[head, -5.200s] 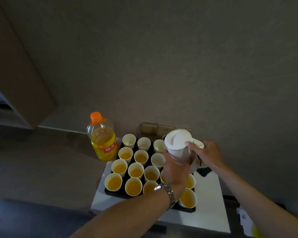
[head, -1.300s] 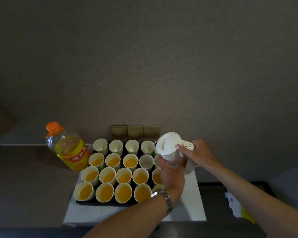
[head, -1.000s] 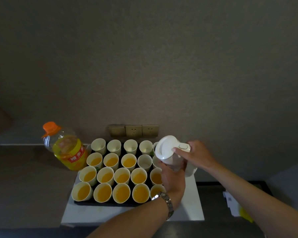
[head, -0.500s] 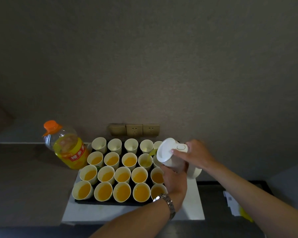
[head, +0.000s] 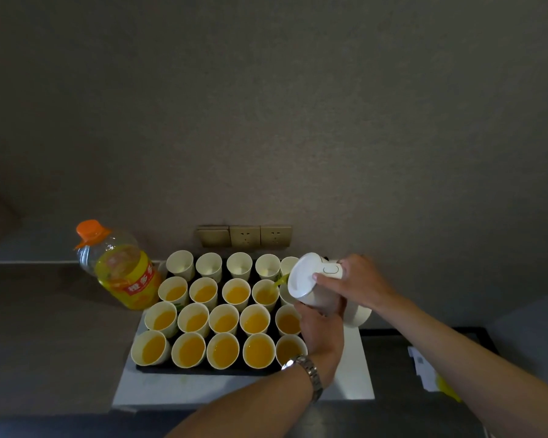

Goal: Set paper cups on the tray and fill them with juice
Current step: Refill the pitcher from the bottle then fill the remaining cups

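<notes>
While the white jug (head: 310,281) is tipping leftward over the black tray (head: 209,370), a thin stream of juice (head: 278,281) is running from its spout into the fourth cup (head: 265,294) of the second row from the back. The right hand (head: 358,284) is gripping the jug's handle with the thumb lying on the lid, and the left hand (head: 321,335) is cupping the jug's body from below, fingers curled round it. The jug's long axis is leaning toward the tray's back right corner, so the cups that are looking unfilled are lying just beyond and beside the spout: the back row (head: 239,265) along the tray's far edge (all apparently dry) and one partly hidden cup (head: 286,294) under the jug. The right hand is sitting nearer to these. An orange-capped bottle (head: 121,267) is standing off the tray's back left corner.
</notes>
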